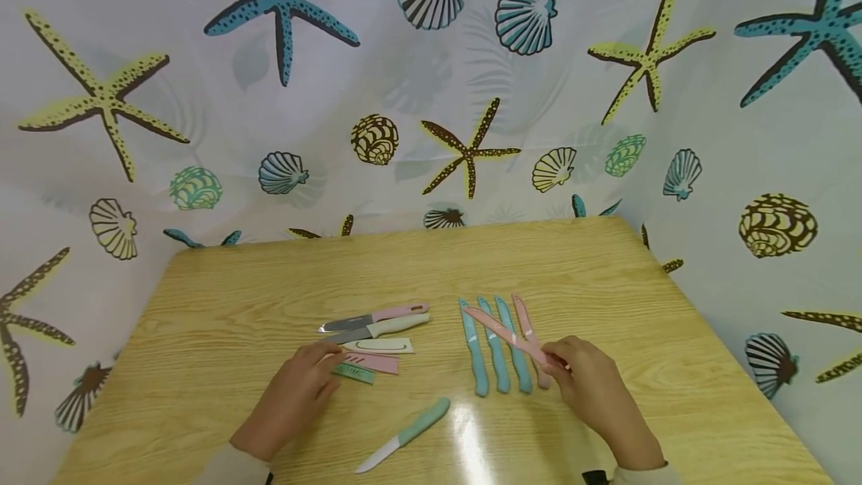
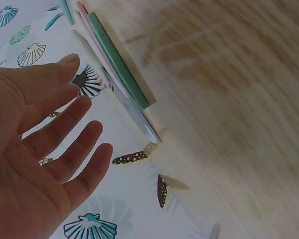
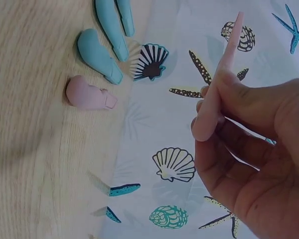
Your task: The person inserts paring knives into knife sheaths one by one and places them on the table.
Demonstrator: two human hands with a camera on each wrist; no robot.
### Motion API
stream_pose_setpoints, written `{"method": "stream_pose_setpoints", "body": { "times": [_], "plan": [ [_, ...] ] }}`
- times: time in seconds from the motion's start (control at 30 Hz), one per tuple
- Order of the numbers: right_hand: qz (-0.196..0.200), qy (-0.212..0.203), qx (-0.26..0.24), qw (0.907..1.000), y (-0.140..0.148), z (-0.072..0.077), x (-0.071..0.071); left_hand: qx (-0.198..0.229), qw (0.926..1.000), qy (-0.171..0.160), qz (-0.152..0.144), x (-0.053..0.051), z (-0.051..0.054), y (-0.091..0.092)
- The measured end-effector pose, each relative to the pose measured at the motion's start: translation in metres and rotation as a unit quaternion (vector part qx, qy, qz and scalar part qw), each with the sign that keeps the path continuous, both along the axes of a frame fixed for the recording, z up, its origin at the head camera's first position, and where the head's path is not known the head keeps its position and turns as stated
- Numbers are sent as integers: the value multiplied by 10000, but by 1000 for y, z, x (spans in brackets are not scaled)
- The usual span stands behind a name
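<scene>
My right hand [image 1: 592, 388] pinches the handle end of a pink knife [image 1: 501, 331], which is held slantwise above three blue knives [image 1: 497, 354] and another pink knife [image 1: 521, 313]. In the right wrist view my fingers and thumb curl round the pink handle [image 3: 208, 119]. My left hand [image 1: 296, 391] is beside the left ends of a white sheath [image 1: 397, 346], a pink sheath [image 1: 384, 364] and a green sheath [image 1: 357, 373]. In the left wrist view its relaxed fingers [image 2: 84, 149] hold nothing, with the green sheath [image 2: 119, 62] a little away.
Behind the sheaths lie a pink-handled knife [image 1: 397, 311] and a cream-handled knife [image 1: 400, 324]. A green-handled knife [image 1: 424, 421] lies nearer the front of the wooden table [image 1: 269, 283], its blade pointing front left. A patterned cloth [image 1: 323, 96] hangs behind the table and along its sides.
</scene>
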State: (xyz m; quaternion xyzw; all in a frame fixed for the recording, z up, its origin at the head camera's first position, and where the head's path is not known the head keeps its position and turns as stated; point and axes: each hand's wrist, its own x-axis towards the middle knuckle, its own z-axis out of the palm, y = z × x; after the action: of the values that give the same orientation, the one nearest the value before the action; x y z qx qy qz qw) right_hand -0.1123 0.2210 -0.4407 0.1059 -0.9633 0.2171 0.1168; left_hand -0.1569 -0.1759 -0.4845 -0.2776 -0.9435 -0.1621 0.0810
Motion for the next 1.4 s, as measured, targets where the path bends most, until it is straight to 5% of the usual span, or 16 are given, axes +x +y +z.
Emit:
{"method": "stream_pose_setpoints", "body": {
  "times": [0.37, 1.07, 1.4],
  "plan": [
    [-561, 30, -218, 9982, 10, -9, -4, -496, 9987, -104, -44, -3, -15, 2],
    [-1677, -1776, -517, 9683, 20, -29, -33, -833, 9961, 222, -180, 3, -14, 11],
    [-1732, -1984, -521, 9633, 18, -36, -36, -990, 9948, 146, -163, 3, -12, 14]
  ]
}}
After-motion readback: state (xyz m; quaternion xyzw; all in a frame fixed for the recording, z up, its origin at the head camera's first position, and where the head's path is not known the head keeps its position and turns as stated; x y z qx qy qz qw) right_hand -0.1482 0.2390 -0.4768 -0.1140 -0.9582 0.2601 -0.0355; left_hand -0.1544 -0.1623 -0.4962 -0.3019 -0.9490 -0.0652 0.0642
